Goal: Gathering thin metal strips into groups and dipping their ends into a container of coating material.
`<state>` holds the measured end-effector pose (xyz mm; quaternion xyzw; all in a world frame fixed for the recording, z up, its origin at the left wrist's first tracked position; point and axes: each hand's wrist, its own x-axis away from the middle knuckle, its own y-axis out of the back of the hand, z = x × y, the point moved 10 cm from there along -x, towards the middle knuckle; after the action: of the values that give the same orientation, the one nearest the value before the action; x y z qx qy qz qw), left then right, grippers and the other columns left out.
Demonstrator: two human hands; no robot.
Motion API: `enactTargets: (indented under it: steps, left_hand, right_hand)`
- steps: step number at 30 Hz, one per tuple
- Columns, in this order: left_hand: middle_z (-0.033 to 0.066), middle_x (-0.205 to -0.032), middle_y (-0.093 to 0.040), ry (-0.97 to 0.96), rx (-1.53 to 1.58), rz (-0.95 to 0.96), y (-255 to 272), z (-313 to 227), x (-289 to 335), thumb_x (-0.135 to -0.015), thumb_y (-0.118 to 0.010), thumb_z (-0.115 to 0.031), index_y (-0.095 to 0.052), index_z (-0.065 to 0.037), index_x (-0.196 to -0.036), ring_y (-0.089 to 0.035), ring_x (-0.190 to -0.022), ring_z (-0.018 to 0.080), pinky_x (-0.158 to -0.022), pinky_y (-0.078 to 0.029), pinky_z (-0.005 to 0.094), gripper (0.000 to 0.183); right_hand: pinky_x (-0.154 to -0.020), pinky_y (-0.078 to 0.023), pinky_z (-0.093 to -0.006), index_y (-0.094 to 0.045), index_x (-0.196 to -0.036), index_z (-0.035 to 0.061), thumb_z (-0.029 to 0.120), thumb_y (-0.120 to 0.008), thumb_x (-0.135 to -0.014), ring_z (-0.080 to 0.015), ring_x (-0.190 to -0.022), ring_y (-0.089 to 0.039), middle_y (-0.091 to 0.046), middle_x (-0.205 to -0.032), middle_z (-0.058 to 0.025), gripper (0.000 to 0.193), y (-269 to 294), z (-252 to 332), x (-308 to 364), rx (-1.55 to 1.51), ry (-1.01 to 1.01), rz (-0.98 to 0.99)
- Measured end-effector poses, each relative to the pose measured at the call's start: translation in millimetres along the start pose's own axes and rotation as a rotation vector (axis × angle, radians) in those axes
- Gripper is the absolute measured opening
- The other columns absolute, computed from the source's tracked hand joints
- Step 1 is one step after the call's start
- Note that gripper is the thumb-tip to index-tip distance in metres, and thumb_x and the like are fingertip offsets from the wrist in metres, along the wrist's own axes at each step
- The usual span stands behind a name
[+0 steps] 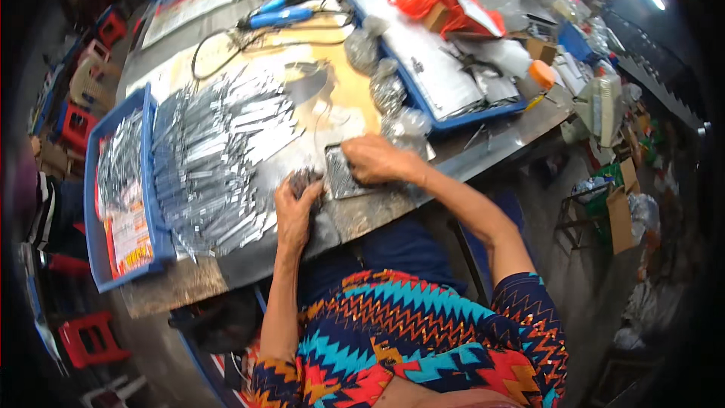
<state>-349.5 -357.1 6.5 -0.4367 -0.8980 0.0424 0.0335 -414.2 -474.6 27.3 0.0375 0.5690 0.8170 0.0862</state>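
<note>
My left hand (296, 204) is closed around a clump of small dark pieces (305, 179), too small to name, near the table's front edge. To its right lies a shallow, dark-rimmed rectangular tray (340, 174) with a grey, grainy-looking inside. The fingers of my right hand (376, 159) are curled down over the tray's right side. What they pinch, if anything, is hidden. Left of my left hand spreads a wide heap of thin, shiny strips (219, 155), silver and dark, apparently in clear plastic.
A blue tray (155, 219) holding more strips stands on the left. Another blue tray (445, 122) with white sheets lies at right, beside clear plastic bags (389, 87) and an orange-capped bottle (541, 74). A blue-handled corded tool (281, 17) lies at the back.
</note>
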Motion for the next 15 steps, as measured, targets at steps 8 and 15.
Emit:
enactTargets:
  steps: [8, 15]
  left_hand:
    - [-0.0001, -0.067, -0.057, -0.014, 0.074, 0.027, -2.2, 15.8, -6.2, -0.077, -0.065, -0.012, -0.06, -0.001, -0.084, -0.049, -0.059, 0.0075, -0.056, -0.039, 0.0219, 0.014]
    - [0.0, -0.072, -0.058, 0.019, 0.082, 0.005, 9.9, 17.9, -5.3, -0.077, -0.066, -0.015, -0.06, -0.001, -0.085, -0.051, -0.063, 0.0077, -0.06, -0.041, 0.0224, 0.017]
  right_hand:
    - [-0.063, -0.037, -0.0504, -0.036, -0.077, -0.0037, 0.009, -0.048, -0.067, -0.045, -0.067, -0.048, -0.046, -0.066, -0.0247, 0.02, 22.5, 0.4, 13.6, -0.262, -0.025, -0.339]
    - [-0.06, -0.038, -0.0457, -0.041, -0.08, -0.0017, 0.009, -0.05, -0.07, -0.0429, -0.069, -0.049, -0.047, -0.07, -0.0232, 0.017, 16.6, 32.7, 18.1, -0.567, 0.001, -0.419]
